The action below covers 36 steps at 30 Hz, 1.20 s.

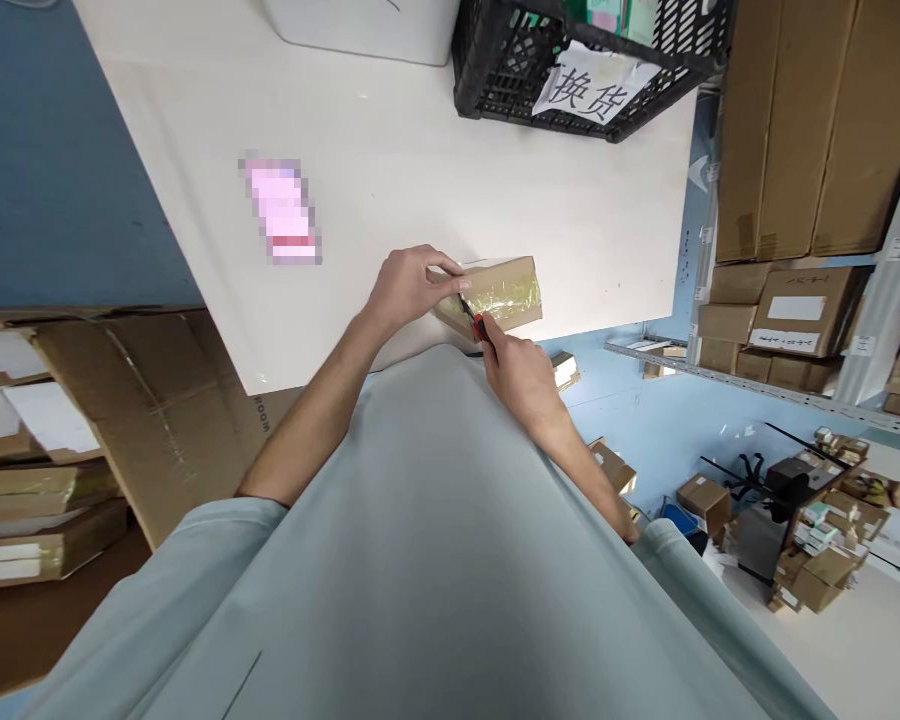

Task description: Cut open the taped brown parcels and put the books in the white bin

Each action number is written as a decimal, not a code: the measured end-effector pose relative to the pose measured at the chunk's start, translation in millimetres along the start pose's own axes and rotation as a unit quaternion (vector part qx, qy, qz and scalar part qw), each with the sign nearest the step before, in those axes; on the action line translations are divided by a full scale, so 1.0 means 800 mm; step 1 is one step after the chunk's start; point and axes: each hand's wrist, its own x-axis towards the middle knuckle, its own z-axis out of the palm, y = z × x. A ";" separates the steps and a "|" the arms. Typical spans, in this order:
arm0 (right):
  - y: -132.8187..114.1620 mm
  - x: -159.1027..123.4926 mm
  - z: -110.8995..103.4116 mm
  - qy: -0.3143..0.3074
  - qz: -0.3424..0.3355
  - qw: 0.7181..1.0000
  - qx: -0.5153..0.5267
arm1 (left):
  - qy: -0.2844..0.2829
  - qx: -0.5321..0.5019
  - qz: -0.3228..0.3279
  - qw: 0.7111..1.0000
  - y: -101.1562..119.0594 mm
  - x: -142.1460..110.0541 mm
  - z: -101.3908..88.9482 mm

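A small brown cardboard box (516, 285), sealed with shiny clear tape, lies at the near edge of the white table. My left hand (412, 287) is at its left end, thumb and fingers closed on the box's edge. In my right hand (523, 370) is a red-and-black utility knife (481, 326). Its dark, thin tip points up and left, reaching the taped side of the box close to my left thumb. The fingers of my right hand are wrapped round the handle, which they partly hide.
A black plastic crate (487, 70) with a paper sign stands at the table's far side, beside a white bin (367, 25). A blurred pink item (281, 210) lies on the left of the table (375, 150). Stacked cartons (787, 310) fill shelves on the right; more boxes (37, 500) are at left.
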 end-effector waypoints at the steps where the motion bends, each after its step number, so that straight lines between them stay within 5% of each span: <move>1: -0.001 -0.001 0.002 -0.006 0.005 1.000 -0.004 | -0.005 0.002 -0.005 1.000 0.000 0.000 0.002; 12: 0.005 -0.005 0.000 -0.033 0.008 0.998 -0.049 | 0.034 -0.001 -0.022 0.999 0.000 -0.011 0.011; 18: 0.012 0.008 0.022 -0.027 -0.030 0.997 -0.060 | 0.061 0.025 -0.034 0.997 0.001 -0.009 0.011; 25: 0.043 -0.022 0.012 -0.049 -0.042 0.997 -0.032 | 0.058 0.039 -0.040 0.997 0.001 -0.011 0.006; 30: 0.107 -0.009 0.010 0.088 -0.029 0.990 0.105 | 0.060 0.085 -0.041 0.994 0.032 -0.025 0.015; 33: 0.152 0.022 0.023 0.180 -0.006 0.965 0.189 | 0.076 0.147 0.002 0.986 0.066 -0.025 0.045; 36: 0.182 0.047 0.032 0.204 -0.016 0.946 0.249 | 0.037 0.169 0.053 0.983 0.090 -0.017 0.088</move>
